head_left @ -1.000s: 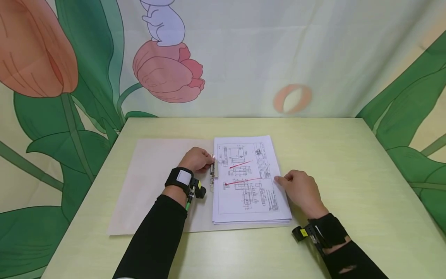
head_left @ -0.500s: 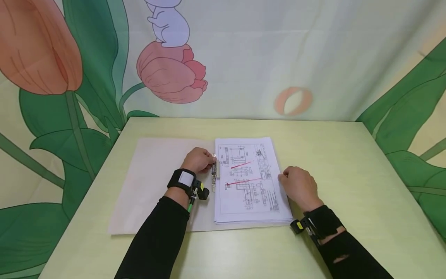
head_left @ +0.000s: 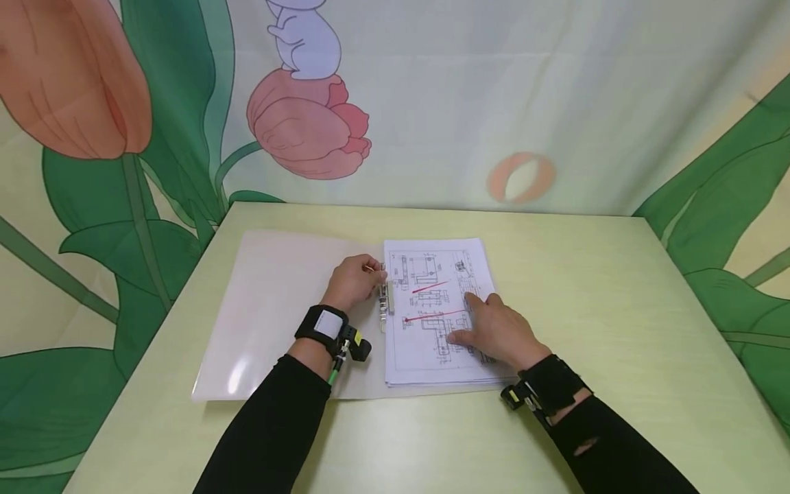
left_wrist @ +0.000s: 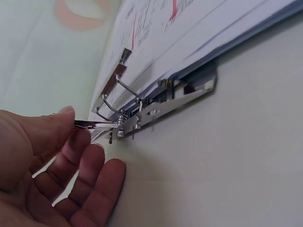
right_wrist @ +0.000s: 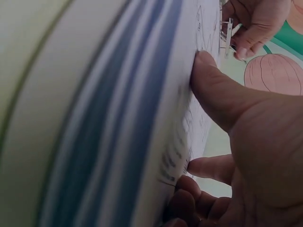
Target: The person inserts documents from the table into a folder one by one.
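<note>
A white folder point(head_left: 265, 295) lies spread open on the table. On its right half rests a stack of papers point(head_left: 413, 363), the top sheet printed with technical drawings and red marks. A metal lever clip point(head_left: 383, 302) runs along the folder's middle, at the papers' left edge. My left hand point(head_left: 354, 283) pinches the clip's metal lever point(left_wrist: 97, 125) between thumb and forefinger; its other fingers are loosely bent near the folder in the left wrist view. My right hand point(head_left: 496, 331) rests on the top sheet, thumb and fingers spread, fingertips on the paper point(right_wrist: 201, 28).
The pale table point(head_left: 555, 267) extends beyond the folder on every side. Behind it hangs a cloth point(head_left: 426, 103) printed with tulips and a rabbit. Wrist cameras on black straps sit at both wrists.
My right hand has moved left from the papers' right edge onto the top sheet, and its fingers have spread. The left hand stays at the clip. The folder's left cover now shows a bright glare.
</note>
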`<state>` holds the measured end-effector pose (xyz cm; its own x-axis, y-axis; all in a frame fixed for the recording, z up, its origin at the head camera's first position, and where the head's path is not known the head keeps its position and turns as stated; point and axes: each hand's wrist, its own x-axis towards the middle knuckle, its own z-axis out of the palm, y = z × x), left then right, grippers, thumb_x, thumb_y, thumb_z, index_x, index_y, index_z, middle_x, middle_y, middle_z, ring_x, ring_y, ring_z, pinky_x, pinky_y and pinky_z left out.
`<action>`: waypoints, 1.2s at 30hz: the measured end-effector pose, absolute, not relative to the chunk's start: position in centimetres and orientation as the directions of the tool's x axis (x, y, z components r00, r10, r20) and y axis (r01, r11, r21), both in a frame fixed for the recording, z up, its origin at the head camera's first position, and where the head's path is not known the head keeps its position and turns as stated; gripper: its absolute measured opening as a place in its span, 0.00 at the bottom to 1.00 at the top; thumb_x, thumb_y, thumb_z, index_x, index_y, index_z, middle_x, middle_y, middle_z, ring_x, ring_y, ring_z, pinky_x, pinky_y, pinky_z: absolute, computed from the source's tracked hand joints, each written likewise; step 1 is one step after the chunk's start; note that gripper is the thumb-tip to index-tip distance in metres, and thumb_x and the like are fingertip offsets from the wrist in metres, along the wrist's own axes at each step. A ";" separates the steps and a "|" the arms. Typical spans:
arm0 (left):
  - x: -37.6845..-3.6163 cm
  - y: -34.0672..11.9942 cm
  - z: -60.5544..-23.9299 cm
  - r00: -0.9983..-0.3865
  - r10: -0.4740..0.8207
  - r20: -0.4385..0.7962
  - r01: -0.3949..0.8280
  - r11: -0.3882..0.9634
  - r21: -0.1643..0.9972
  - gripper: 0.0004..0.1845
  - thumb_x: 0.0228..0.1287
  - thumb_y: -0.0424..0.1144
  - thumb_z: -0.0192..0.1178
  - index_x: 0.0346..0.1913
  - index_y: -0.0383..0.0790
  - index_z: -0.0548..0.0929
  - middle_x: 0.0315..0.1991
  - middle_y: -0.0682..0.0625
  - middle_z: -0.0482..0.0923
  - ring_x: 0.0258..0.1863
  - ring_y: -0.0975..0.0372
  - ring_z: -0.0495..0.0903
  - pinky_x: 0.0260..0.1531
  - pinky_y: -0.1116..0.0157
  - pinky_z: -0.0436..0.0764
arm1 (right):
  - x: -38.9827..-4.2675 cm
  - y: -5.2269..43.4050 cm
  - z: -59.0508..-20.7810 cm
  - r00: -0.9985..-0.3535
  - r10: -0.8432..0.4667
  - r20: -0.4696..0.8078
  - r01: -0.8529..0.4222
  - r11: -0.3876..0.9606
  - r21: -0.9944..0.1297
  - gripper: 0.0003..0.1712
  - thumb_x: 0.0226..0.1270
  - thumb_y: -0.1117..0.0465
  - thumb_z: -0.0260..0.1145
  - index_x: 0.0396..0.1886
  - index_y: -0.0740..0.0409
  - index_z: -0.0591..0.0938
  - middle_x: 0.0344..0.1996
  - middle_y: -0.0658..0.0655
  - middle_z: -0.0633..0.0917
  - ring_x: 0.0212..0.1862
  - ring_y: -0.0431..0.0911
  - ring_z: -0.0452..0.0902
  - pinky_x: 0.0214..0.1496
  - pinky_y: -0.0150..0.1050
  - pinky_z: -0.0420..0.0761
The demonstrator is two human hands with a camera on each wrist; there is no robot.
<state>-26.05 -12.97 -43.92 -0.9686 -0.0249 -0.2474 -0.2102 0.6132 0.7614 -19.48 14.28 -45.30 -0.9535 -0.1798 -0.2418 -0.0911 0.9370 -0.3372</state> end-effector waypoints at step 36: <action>-20.8 -15.4 -45.0 -0.951 0.222 -0.216 -0.030 0.627 0.779 0.19 0.66 0.42 0.75 0.57 0.43 0.85 0.57 0.47 0.83 0.59 0.52 0.79 0.63 0.52 0.75 | -19.5 14.2 -45.2 -0.949 -0.178 -0.261 -0.088 0.942 -0.324 0.59 0.61 0.37 0.79 0.82 0.63 0.64 0.52 0.71 0.77 0.32 0.52 0.77 0.27 0.40 0.70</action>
